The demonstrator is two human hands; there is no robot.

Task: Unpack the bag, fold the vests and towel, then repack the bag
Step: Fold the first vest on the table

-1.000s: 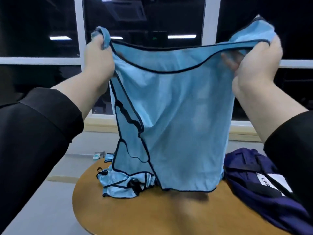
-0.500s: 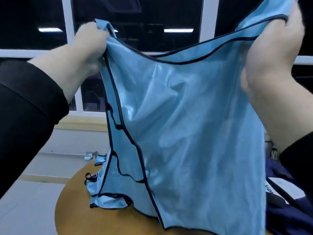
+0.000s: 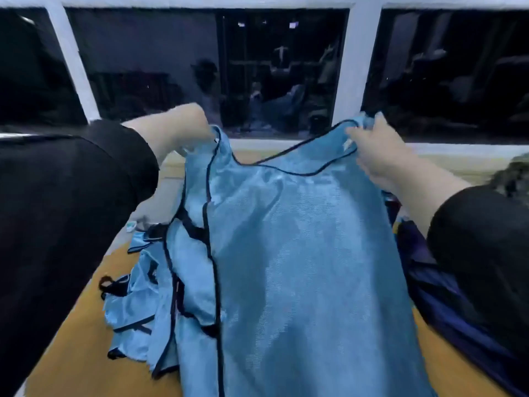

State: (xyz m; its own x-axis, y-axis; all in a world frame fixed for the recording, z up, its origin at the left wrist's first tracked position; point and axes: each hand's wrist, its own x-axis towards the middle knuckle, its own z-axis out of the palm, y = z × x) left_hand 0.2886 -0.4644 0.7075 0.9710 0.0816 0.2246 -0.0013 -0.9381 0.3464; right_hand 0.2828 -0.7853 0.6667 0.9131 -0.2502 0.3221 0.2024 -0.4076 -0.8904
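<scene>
My left hand [image 3: 183, 130], out of a black sleeve [image 3: 86, 196], grips one shoulder strap of the light-blue, black-trimmed mesh vest [image 3: 300, 253] at about ten o'clock, fingers curled round the fabric. Below it, at seven o'clock, a crumpled heap of other light-blue vests [image 3: 134, 310] lies on the round wooden tabletop [image 3: 74, 353]. The held vest drapes down the middle over the tabletop, its lower part spreading towards me and overlapping the heap. At one o'clock my right hand [image 3: 372, 150] pinches the other shoulder strap between thumb and fingers. At four o'clock the dark navy fabric bag [image 3: 446, 305] lies beside the vest, partly under my right sleeve.
</scene>
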